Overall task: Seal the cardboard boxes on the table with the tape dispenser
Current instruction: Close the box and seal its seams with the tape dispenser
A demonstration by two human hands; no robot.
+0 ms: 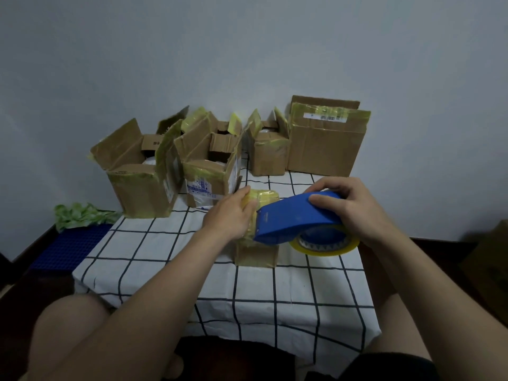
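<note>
A small cardboard box (255,255) with yellowish tape over its top stands in the middle of the table. My left hand (233,213) lies on its top left side, fingers curled over the taped top. My right hand (349,204) grips the blue tape dispenser (291,218), whose front edge sits against the box top. The yellow-rimmed tape roll (324,243) hangs under the dispenser to the right of the box.
The table wears a white cloth with a black grid (275,292). At the back stand two open boxes (143,171) (211,166), a smaller open box (269,149) and a closed box (327,141). A green bundle (79,215) and a blue mat (68,246) lie left of the table.
</note>
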